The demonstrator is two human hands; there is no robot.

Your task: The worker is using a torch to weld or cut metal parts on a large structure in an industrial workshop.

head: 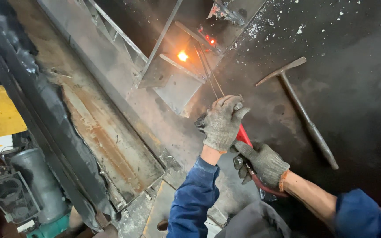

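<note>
Gripping the red-handled electrode holder [243, 136] from both ends, two hands in coarse grey knitted gloves work close together: the left hand [221, 124] is curled tight around the holder's front, fingers wrapped over it, while the right hand [263, 162] sits just behind and below it, closed around the rear of the handle where a dark red cable [267, 187] loops away. Both forearms wear blue sleeves (the right one pushed up, leaving a bare wrist). From the holder a thin straight welding rod [210, 72] runs up and away to a small orange-white glow [182, 56] on a frame of flat grey steel bars [173, 75], angular and dull. Well to the right of the holder, apart from both hands, a chipping hammer [303, 110] with a slim metal shaft and a narrow pointed head lies on the dark, sooty floor [358, 66], which is speckled with pale flecks. Left of the holder, a long rusty channel of sheet steel [106, 141] slants downward, its surface streaked brown and grey. Farther left still stands a grey cylindrical motor [36, 185] with a rough cast housing.
</note>
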